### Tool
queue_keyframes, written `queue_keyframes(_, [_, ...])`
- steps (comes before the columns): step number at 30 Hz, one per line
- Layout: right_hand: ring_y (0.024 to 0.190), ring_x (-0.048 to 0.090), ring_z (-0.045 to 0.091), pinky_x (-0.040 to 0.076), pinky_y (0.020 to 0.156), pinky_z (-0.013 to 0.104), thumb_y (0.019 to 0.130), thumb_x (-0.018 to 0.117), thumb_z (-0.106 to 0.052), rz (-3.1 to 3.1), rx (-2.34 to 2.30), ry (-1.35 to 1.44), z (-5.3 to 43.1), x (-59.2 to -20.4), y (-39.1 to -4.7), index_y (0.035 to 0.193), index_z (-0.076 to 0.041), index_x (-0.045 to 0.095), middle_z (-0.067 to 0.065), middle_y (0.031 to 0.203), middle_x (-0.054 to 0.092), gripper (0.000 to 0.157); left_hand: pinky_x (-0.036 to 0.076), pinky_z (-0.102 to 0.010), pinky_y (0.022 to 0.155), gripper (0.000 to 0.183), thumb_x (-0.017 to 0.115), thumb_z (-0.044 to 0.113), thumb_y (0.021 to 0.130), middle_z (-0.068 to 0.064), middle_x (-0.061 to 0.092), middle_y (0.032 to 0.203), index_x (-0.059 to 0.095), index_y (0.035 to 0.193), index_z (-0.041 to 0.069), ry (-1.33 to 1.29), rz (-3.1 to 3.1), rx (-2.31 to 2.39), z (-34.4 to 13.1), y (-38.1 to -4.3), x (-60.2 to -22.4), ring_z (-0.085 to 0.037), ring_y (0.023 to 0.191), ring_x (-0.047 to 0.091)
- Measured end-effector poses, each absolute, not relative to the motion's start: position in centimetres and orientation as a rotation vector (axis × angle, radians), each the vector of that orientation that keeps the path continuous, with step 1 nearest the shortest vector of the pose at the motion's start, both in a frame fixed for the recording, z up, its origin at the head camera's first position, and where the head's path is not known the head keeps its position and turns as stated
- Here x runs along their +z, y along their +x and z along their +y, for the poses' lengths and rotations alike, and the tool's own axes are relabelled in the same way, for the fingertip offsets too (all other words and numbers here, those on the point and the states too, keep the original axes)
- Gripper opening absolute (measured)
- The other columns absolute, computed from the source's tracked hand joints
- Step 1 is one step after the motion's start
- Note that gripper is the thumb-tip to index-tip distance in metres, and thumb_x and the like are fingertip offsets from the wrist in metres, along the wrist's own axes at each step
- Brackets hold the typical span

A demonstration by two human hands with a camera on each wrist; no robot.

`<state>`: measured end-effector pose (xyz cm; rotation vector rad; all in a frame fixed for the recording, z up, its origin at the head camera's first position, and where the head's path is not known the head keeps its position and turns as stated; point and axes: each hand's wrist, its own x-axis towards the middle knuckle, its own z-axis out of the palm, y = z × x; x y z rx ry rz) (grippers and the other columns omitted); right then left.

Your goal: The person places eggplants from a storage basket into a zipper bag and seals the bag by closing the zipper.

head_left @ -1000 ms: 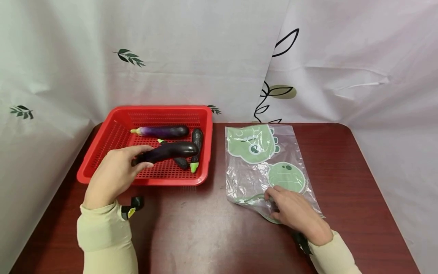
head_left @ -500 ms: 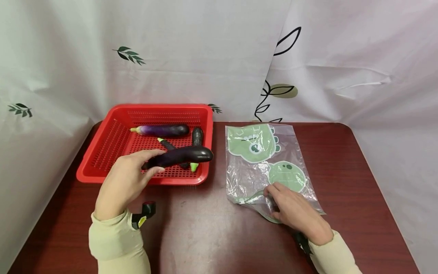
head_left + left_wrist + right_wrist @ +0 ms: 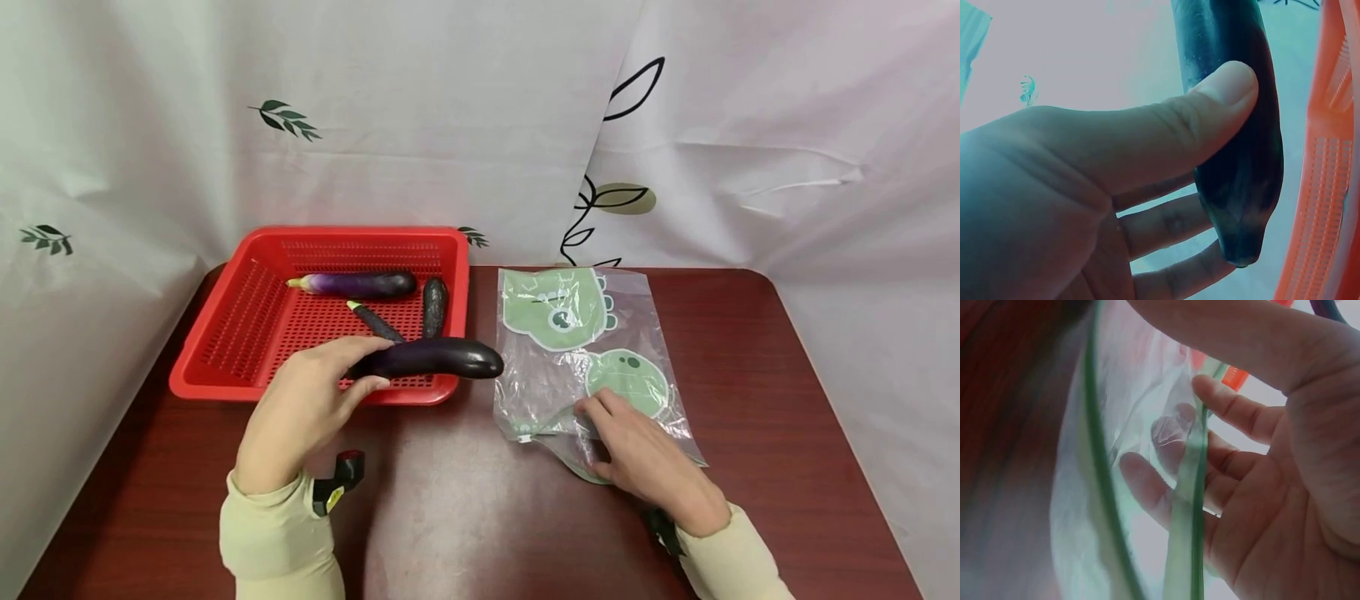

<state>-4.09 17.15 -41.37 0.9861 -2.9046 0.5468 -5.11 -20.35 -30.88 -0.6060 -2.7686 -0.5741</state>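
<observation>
My left hand (image 3: 303,412) holds a dark purple eggplant (image 3: 438,357) by its stem end between thumb and fingers. The eggplant lies roughly level above the basket's front right corner, its round end reaching the near-left edge of the bag. In the left wrist view, the thumb (image 3: 1210,103) presses one side of it, fingers behind. My right hand (image 3: 648,462) is at the near edge of a clear zip bag (image 3: 536,379) with green cartoon prints. In the right wrist view, the bag's two green zip strips (image 3: 1196,487) stand apart, and relaxed fingers (image 3: 1144,481) touch the film, some seen through it.
A red perforated basket (image 3: 213,390) stands at the left, with a purple eggplant (image 3: 360,284) and two darker, thinner ones, the right-hand one (image 3: 434,308) and a slanted one (image 3: 373,320), inside. A white slider (image 3: 524,438) sits at the bag's near-left corner. White patterned cloth (image 3: 420,108) rises behind the table.
My left hand has carried the eggplant rightward from over the basket toward the bag. My right hand stays almost in place, the bag's near edge shifting slightly.
</observation>
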Motion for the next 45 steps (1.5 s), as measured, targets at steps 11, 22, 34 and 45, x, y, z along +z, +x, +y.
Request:
queue_keyframes(11, [0.090,0.050,0.013,0.046,0.076,0.032,0.056,0.087,-0.020,-2.890,0.554,0.981,16.9,-41.3,-4.2,0.113,-0.012,0.052,0.000,0.105,0.049,0.068,0.049,-0.038,0.081,0.040,0.077,0.025,0.075,-0.001,0.065,0.106,0.065,0.112,0.017,-0.671,-2.789,-0.553,-18.2,-4.6,-30.5,-0.018,0.096,0.063])
queue_keyframes(22, [0.096,0.050,0.017,0.044,0.082,0.035,0.052,0.088,-0.020,-2.874,0.547,0.955,16.8,-41.4,-4.3,0.117,-0.010,0.051,0.002,0.107,0.049,0.076,0.049,-0.036,0.081,0.042,0.077,0.026,0.075,0.001,0.065,0.109,0.066,0.114,0.015,-0.783,-2.778,-0.515,-16.4,-4.3,-30.6,-0.016,0.097,0.062])
queue_keyframes(34, [0.097,0.049,0.021,0.044,0.082,0.036,0.048,0.090,-0.020,-2.838,0.538,0.925,16.8,-41.6,-4.2,0.120,-0.008,0.050,0.006,0.107,0.048,0.083,0.049,-0.036,0.079,0.039,0.075,0.026,0.076,0.000,0.067,0.105,0.067,0.112,0.013,-0.874,-2.784,-0.433,-14.4,-4.2,-31.2,-0.016,0.099,0.062])
queue_keyframes(45, [0.096,0.048,0.021,0.044,0.080,0.036,0.050,0.089,-0.020,-2.836,0.521,0.909,16.7,-41.6,-4.2,0.119,-0.009,0.050,0.006,0.108,0.047,0.080,0.050,-0.034,0.068,0.034,0.075,0.026,0.076,0.005,0.067,0.100,0.068,0.108,0.015,-0.937,-2.835,-0.374,-12.9,-4.1,-31.6,-0.015,0.085,0.064])
